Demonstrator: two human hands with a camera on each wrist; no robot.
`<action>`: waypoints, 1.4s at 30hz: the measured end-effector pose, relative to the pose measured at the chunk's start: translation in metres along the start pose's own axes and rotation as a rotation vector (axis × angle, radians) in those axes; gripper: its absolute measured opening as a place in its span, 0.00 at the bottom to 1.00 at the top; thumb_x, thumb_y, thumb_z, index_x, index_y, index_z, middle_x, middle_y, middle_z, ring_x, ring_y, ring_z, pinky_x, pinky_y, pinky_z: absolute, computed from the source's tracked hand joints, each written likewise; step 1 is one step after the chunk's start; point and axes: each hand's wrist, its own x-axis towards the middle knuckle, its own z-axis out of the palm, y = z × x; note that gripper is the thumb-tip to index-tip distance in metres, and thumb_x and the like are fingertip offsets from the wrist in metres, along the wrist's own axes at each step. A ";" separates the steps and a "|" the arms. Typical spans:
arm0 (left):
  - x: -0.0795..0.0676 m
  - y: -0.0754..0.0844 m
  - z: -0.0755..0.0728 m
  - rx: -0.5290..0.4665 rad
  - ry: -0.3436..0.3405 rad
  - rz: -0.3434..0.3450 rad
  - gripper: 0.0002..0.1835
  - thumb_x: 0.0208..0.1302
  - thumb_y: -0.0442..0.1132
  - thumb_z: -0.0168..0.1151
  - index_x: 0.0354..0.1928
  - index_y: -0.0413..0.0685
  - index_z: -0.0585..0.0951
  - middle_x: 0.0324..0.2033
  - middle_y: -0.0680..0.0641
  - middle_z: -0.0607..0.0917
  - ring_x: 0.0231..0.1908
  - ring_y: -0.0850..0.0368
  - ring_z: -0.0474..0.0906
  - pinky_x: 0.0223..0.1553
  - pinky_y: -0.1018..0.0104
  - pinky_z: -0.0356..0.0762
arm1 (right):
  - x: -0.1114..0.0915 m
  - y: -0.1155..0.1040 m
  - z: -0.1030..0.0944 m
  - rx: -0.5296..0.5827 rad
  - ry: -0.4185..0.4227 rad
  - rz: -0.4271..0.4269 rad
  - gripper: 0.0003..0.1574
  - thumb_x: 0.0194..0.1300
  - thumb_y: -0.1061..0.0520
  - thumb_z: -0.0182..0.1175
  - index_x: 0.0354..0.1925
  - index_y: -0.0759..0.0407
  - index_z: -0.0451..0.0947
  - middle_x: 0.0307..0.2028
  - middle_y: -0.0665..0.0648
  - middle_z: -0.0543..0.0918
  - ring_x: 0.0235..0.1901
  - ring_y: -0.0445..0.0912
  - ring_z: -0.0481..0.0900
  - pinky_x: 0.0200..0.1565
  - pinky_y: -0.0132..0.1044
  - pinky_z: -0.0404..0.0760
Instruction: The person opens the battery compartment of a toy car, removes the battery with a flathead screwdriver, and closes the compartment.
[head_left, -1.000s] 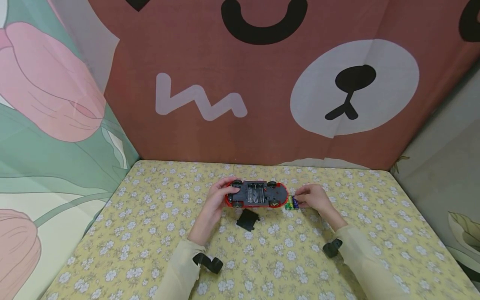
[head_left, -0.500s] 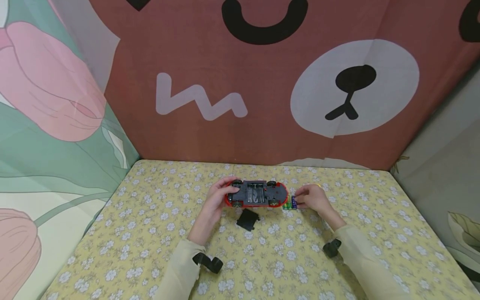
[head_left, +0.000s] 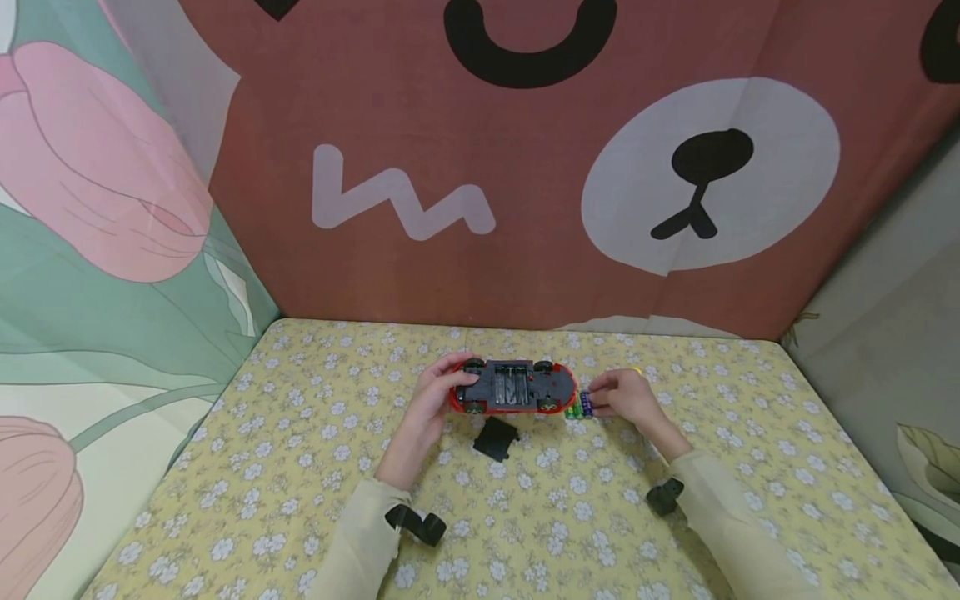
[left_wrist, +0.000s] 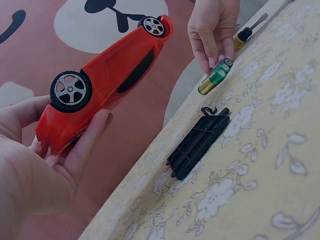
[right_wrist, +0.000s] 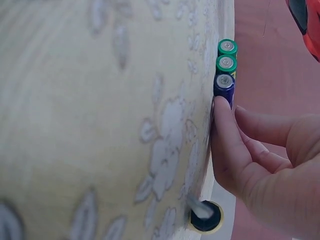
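My left hand (head_left: 433,398) grips one end of a red toy car (head_left: 555,388), its thumb on the grey underside. The underside faces up in the head view, with an uncovered battery compartment. In the left wrist view the car (left_wrist: 117,75) shows its side and silver-rimmed wheels. My right hand (right_wrist: 265,160) touches a blue battery (right_wrist: 224,87) with the index fingertip; the thumb stays apart. Two green batteries (right_wrist: 226,63) stand in line beside the blue one. Below the car lies a black battery cover (head_left: 496,439), ribbed side visible in the left wrist view.
A screwdriver (left_wrist: 243,35) with a yellow and black handle lies beyond my right hand, mostly hidden by it in the head view. Flowered cloth covers the table (head_left: 540,533). A printed curtain (head_left: 525,275) rises at the back edge.
The batteries have shifted slightly left towards the car, and the blue one now lines up closely with the green ones. The left hand and car have hardly moved.
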 end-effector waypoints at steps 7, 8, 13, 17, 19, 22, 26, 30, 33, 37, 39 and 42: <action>-0.001 0.000 0.000 0.001 0.006 0.005 0.19 0.60 0.26 0.66 0.53 0.46 0.86 0.53 0.46 0.86 0.49 0.51 0.83 0.39 0.64 0.85 | -0.001 0.001 0.003 0.023 -0.003 0.003 0.13 0.74 0.70 0.57 0.52 0.79 0.77 0.46 0.73 0.83 0.35 0.53 0.89 0.39 0.42 0.88; -0.001 -0.001 0.000 -0.001 0.006 0.006 0.19 0.60 0.26 0.66 0.53 0.46 0.86 0.53 0.46 0.86 0.49 0.51 0.83 0.39 0.64 0.85 | -0.001 0.001 0.003 0.026 -0.003 0.006 0.13 0.74 0.70 0.57 0.52 0.79 0.77 0.45 0.72 0.83 0.35 0.53 0.88 0.39 0.42 0.88; -0.001 -0.001 0.000 -0.011 0.006 -0.001 0.19 0.60 0.26 0.66 0.52 0.47 0.86 0.53 0.46 0.86 0.49 0.51 0.83 0.40 0.64 0.85 | -0.002 -0.001 0.004 0.026 -0.002 0.017 0.14 0.75 0.69 0.57 0.52 0.80 0.77 0.40 0.68 0.84 0.34 0.51 0.88 0.39 0.43 0.88; -0.001 0.000 -0.001 0.005 0.000 -0.002 0.20 0.61 0.27 0.66 0.56 0.44 0.85 0.54 0.45 0.85 0.51 0.50 0.82 0.41 0.64 0.84 | -0.003 -0.005 0.005 -0.016 0.012 0.000 0.15 0.76 0.65 0.57 0.51 0.78 0.79 0.39 0.68 0.85 0.35 0.53 0.87 0.39 0.44 0.88; -0.001 0.002 0.000 0.011 -0.006 -0.001 0.23 0.61 0.27 0.66 0.59 0.41 0.83 0.55 0.45 0.84 0.52 0.50 0.81 0.43 0.64 0.84 | -0.004 -0.008 0.004 -0.041 0.034 -0.019 0.16 0.76 0.63 0.57 0.51 0.78 0.80 0.39 0.69 0.86 0.35 0.54 0.87 0.38 0.46 0.88; -0.001 0.004 0.000 0.010 -0.004 -0.002 0.26 0.61 0.27 0.66 0.63 0.37 0.80 0.56 0.46 0.84 0.53 0.51 0.80 0.44 0.65 0.83 | -0.007 -0.015 0.003 -0.069 0.069 -0.047 0.17 0.77 0.61 0.56 0.51 0.76 0.81 0.40 0.69 0.86 0.36 0.56 0.86 0.38 0.48 0.88; -0.001 0.006 0.001 0.004 0.013 0.002 0.25 0.61 0.26 0.66 0.62 0.37 0.81 0.55 0.47 0.84 0.52 0.51 0.80 0.43 0.65 0.83 | -0.010 -0.025 0.005 -0.054 0.082 -0.067 0.18 0.78 0.61 0.55 0.52 0.76 0.81 0.41 0.70 0.86 0.36 0.57 0.86 0.39 0.49 0.87; 0.000 0.007 0.002 -0.011 0.023 0.004 0.21 0.59 0.25 0.66 0.56 0.42 0.85 0.55 0.48 0.84 0.49 0.53 0.82 0.40 0.65 0.84 | -0.013 -0.034 0.014 -0.029 0.068 -0.079 0.16 0.78 0.63 0.54 0.51 0.76 0.82 0.39 0.69 0.86 0.36 0.56 0.86 0.40 0.49 0.87; 0.000 0.009 0.002 -0.015 0.030 -0.002 0.21 0.59 0.25 0.67 0.55 0.44 0.86 0.55 0.48 0.85 0.47 0.54 0.83 0.39 0.66 0.84 | -0.014 -0.038 0.022 -0.027 0.048 -0.089 0.16 0.77 0.64 0.54 0.50 0.76 0.82 0.37 0.70 0.86 0.35 0.57 0.87 0.40 0.49 0.88; 0.000 0.011 0.001 -0.005 0.024 -0.002 0.23 0.59 0.26 0.67 0.59 0.41 0.84 0.55 0.46 0.85 0.49 0.52 0.82 0.39 0.65 0.84 | -0.016 -0.044 0.031 -0.043 -0.010 -0.110 0.16 0.74 0.67 0.55 0.53 0.78 0.80 0.36 0.72 0.86 0.33 0.59 0.87 0.38 0.49 0.88; 0.000 0.013 0.000 0.001 0.017 0.001 0.25 0.60 0.26 0.67 0.61 0.39 0.82 0.55 0.45 0.85 0.49 0.51 0.82 0.39 0.65 0.85 | -0.015 -0.046 0.037 -0.063 -0.059 -0.111 0.16 0.71 0.68 0.57 0.53 0.78 0.80 0.35 0.71 0.86 0.32 0.59 0.87 0.37 0.48 0.88; -0.001 0.015 -0.002 0.012 0.010 0.009 0.27 0.61 0.27 0.66 0.64 0.37 0.80 0.55 0.45 0.85 0.48 0.51 0.83 0.37 0.65 0.85 | -0.014 -0.047 0.047 -0.063 -0.152 -0.099 0.18 0.67 0.68 0.62 0.54 0.76 0.80 0.33 0.69 0.86 0.30 0.58 0.88 0.36 0.48 0.88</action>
